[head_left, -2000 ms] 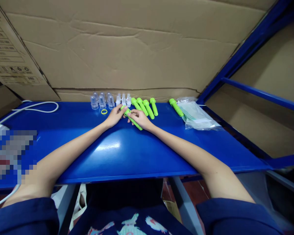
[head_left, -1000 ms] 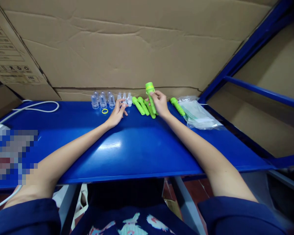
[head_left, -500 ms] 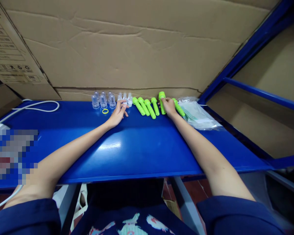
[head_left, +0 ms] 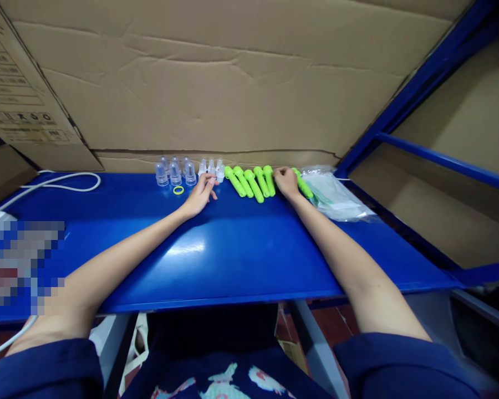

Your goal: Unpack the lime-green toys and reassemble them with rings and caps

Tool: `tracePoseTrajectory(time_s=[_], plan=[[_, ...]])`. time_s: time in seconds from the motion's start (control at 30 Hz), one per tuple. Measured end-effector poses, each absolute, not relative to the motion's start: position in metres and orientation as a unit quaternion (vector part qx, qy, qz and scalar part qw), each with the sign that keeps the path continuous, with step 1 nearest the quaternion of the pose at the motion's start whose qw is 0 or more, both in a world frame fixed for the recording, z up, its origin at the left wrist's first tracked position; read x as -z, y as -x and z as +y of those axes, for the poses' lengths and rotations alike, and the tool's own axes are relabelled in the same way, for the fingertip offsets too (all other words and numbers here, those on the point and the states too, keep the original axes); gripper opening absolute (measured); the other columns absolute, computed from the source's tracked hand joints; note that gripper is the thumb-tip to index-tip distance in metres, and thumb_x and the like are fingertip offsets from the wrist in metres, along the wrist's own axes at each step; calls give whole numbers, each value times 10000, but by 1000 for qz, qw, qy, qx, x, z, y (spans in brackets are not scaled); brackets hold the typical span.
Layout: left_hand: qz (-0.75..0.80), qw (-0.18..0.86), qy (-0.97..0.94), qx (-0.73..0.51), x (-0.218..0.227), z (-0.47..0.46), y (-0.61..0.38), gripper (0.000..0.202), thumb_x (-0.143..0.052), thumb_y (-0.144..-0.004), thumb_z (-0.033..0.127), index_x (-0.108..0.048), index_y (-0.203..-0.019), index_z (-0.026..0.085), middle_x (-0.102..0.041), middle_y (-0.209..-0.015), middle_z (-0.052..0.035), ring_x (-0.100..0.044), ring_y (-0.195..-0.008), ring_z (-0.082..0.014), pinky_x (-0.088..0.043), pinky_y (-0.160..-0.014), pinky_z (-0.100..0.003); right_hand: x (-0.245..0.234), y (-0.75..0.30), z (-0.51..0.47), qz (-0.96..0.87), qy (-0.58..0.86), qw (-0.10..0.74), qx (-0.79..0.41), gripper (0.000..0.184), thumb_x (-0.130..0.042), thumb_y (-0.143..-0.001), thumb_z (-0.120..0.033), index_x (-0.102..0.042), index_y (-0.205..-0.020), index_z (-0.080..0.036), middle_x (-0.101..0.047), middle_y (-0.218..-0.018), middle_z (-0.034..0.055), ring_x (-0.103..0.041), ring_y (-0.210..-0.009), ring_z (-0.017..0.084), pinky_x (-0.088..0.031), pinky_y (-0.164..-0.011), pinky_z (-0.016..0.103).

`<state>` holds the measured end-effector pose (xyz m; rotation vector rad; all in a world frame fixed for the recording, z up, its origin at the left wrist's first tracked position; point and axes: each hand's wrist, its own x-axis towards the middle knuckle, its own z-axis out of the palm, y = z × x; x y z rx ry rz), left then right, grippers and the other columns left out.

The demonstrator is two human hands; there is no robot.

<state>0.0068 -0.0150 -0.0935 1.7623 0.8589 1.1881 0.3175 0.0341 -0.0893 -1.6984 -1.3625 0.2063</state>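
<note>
Several bright green tubes point(head_left: 249, 183) lie side by side at the back of the blue table point(head_left: 233, 249). My right hand point(head_left: 286, 183) rests at the right end of that row, its fingers curled against the last green tube point(head_left: 269, 179), which lies flat on the table. One more green tube point(head_left: 304, 187) lies just right of this hand. My left hand point(head_left: 199, 198) lies flat with its fingers spread and holds nothing. Its fingertips are close to the small white caps point(head_left: 211, 167), and a yellow ring point(head_left: 178, 190) lies just to its left.
Clear plastic cups point(head_left: 173, 170) stand in a cluster at the back left. A clear plastic bag point(head_left: 335, 194) lies at the right by the blue frame. A white cable point(head_left: 62, 180) runs along the far left. Cardboard point(head_left: 233, 83) walls the back.
My right hand carried a green tube from the table's middle up and to the right, then laid it down at the right end of the row. My left hand let go and stayed by the white caps.
</note>
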Motion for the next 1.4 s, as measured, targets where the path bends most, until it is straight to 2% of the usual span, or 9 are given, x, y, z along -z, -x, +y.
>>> tracePoseTrajectory(time_s=[0.3, 0.4, 0.5, 0.63, 0.73, 0.87, 1.4], plan=[[342, 407, -703, -473, 94, -15, -7, 355, -438, -986, 527, -511, -1108, 202, -633, -1091, -65, -616, -630, -86, -422, -546, -223, 84, -330, 33, -556, 714, 424, -26, 326, -397, -894, -166, -687, -1018, -85, -717, -1081, 169, -648, -1018, 236, -464, -948, 320], [346, 409, -703, -468, 96, -14, -7, 361, -446, -978, 540, -511, -1102, 207, -630, -1091, -58, -609, -639, -85, -419, -562, -225, 82, -334, 28, -560, 738, 374, 43, 343, -389, -912, -170, -653, -1099, -57, -672, -1151, 200, -595, -1103, 272, -421, -1006, 367], [349, 403, -708, -464, 96, -13, -7, 307, -431, -992, 488, -501, -1103, 211, -623, -1102, -55, -606, -652, -86, -423, -586, -231, 83, -337, 22, -540, 777, 306, 107, 380, -449, -891, -183, -591, -1193, 0, -590, -1258, 252, -506, -1218, 338, -368, -1054, 446], [359, 380, -718, -459, 95, -14, -7, 209, -446, -990, 375, -507, -1101, 208, -635, -1089, -53, -611, -711, -102, -450, -663, -250, 87, -339, 18, -529, 810, 228, 107, 442, -474, -892, -210, -532, -1249, 46, -522, -1318, 294, -460, -1255, 388, -345, -1048, 514], [386, 331, -729, -458, 92, -16, -7, 151, -513, -938, 255, -524, -1077, 198, -640, -1104, -53, -619, -808, -122, -459, -720, -260, 88, -338, 19, -527, 811, 228, 111, 440, -466, -898, -217, -520, -1251, 39, -519, -1319, 295, -460, -1250, 389, -342, -1042, 524], [418, 281, -733, -457, 90, -17, -7, 175, -530, -876, 150, -538, -1047, 182, -615, -1177, -72, -605, -876, -139, -450, -718, -266, 85, -335, 19, -501, 828, 231, 102, 494, -503, -882, -233, -487, -1279, 60, -514, -1327, 315, -447, -1269, 403, -352, -1036, 514], [420, 270, -749, -436, 87, -20, -7, 171, -509, -865, 146, -578, -1019, 174, -604, -1114, -67, -603, -842, -134, -464, -708, -263, 82, -329, 15, -528, 819, 208, 93, 511, -500, -857, -208, -478, -1284, 73, -513, -1323, 319, -470, -1252, 383, -399, -1006, 467]])
